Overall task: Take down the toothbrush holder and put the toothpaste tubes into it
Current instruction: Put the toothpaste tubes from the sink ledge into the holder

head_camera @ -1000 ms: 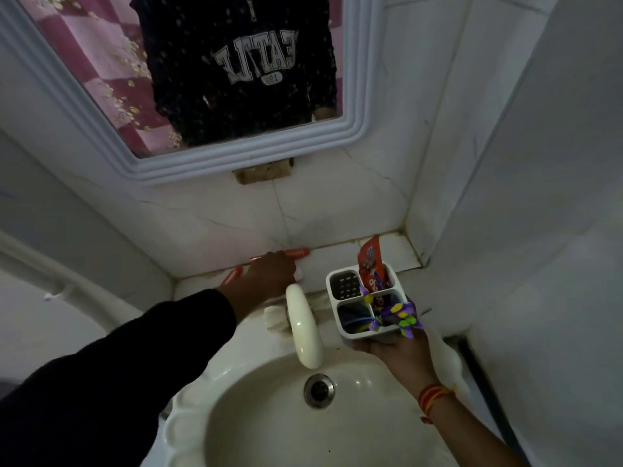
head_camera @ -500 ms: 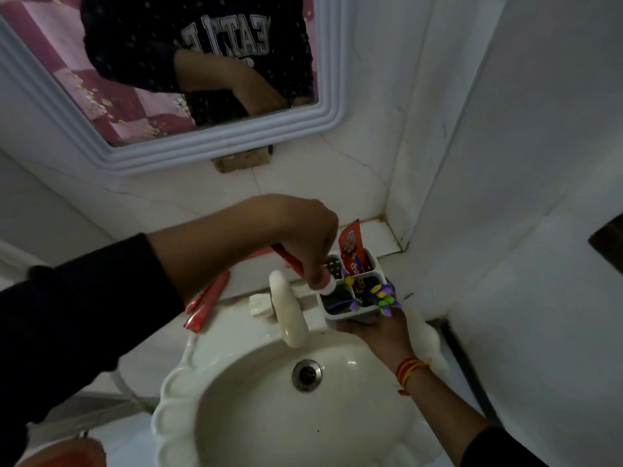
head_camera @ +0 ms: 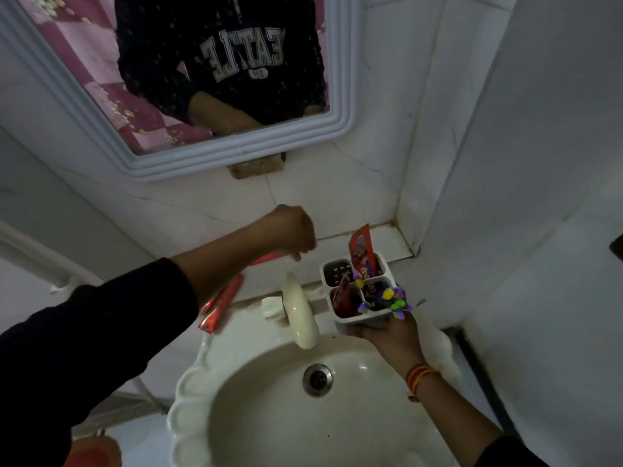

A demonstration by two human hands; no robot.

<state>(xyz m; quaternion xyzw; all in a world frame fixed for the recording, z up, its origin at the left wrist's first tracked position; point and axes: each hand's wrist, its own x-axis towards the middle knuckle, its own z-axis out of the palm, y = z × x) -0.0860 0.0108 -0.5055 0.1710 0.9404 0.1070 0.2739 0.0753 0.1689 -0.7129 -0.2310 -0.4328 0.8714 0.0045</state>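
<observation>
My right hand (head_camera: pixel 391 335) holds the white toothbrush holder (head_camera: pixel 384 264) from below, over the basin's back right rim. A tall red toothpaste tube (head_camera: pixel 360 246) stands in its back compartment, and a second red tube (head_camera: pixel 341 294) leans in the front left one. Purple and yellow toothbrush ends (head_camera: pixel 387 298) stick out at the front right. My left hand (head_camera: pixel 292 229) hovers over the ledge with its fingers loosely curled down and nothing in it, just above the end of a red tube (head_camera: pixel 268 258). Two more red tubes (head_camera: pixel 224 303) lie on the ledge under my forearm.
A cream tap (head_camera: pixel 300 311) juts over the basin (head_camera: pixel 188 375) between my hands. A mirror (head_camera: pixel 330 62) hangs above the tiled ledge (head_camera: pixel 387 241). The wall corner stands close on the right. A dark pipe (head_camera: pixel 472 358) runs down beside the basin.
My left hand carried a red tube from the ledge into the holder's front left compartment, let go, and has moved back left over the ledge. The holder stays in my right hand.
</observation>
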